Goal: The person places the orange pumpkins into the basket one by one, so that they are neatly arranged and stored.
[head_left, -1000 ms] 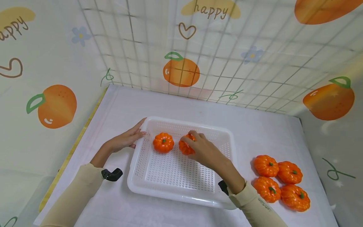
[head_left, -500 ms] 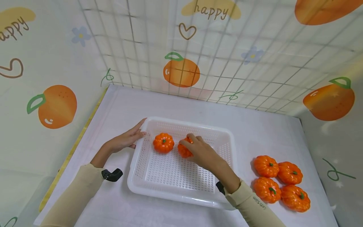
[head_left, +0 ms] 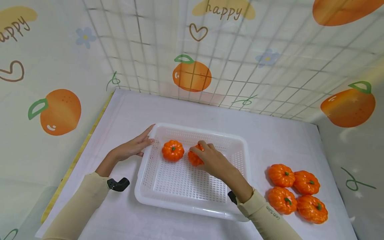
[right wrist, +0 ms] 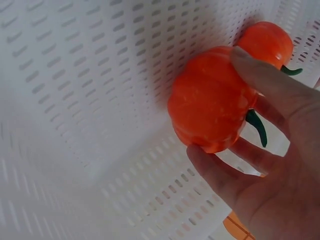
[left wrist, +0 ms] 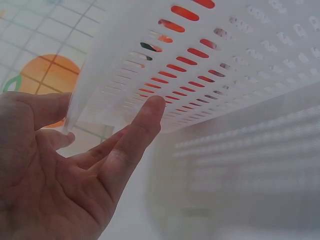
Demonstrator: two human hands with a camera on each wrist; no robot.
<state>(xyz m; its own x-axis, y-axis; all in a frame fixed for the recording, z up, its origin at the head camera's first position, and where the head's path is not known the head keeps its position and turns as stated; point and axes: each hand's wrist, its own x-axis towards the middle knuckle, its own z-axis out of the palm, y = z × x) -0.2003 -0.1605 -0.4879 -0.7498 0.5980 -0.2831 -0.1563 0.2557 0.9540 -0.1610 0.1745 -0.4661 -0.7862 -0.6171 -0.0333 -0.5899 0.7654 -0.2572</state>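
A small orange toy pumpkin (right wrist: pixel 210 100) with a curved green stem is held by my right hand (head_left: pixel 214 161), thumb on one side and fingers on the other. It is low inside the white plastic basket (head_left: pixel 192 210), partly hidden by the hand in the head view. To its left, a second toy pumpkin (head_left: pixel 173 151) sits in the basket, stem up. My left hand (head_left: pixel 133 147) holds the basket's left side near the far corner. In the left wrist view, one fingertip (left wrist: pixel 156 102) lies against the perforated outer wall, while another digit reaches over the rim.
Right of the basket, several more toy pumpkins (head_left: pixel 282 200) cluster on the white-covered table (head_left: pixel 198 111). A wire grid (head_left: pixel 144 63) behind printed cloth stands along the back, and fruit-printed cloth hangs at both sides.
Over the first half second, my right hand and its pumpkin shifted slightly left and toward me in the basket. Since then they have stayed put. The left hand has not moved.
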